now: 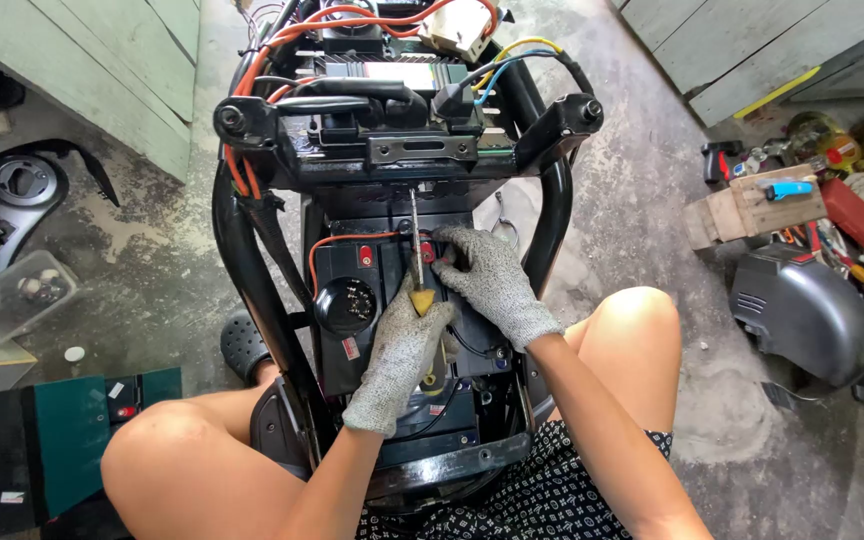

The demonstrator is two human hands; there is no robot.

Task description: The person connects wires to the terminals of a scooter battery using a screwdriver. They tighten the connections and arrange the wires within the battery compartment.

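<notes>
Bare knees frame the bottom of the view, with a black dotted garment between them. Just beyond, the left hand (399, 362), in a grey knit glove, is closed around the yellow handle of a screwdriver (417, 262), whose shaft points up and away over the black battery (372, 290) set in the scooter frame (242, 250). Beside it the gloved right hand (490, 280) rests with fingers curled loosely at a red terminal on the battery's top edge; whether it pinches anything I cannot tell. An orange cable (337, 240) runs along that edge. Farther off sit tangled wires and a controller; a black plastic cover (802, 310) lies on the concrete to the right
</notes>
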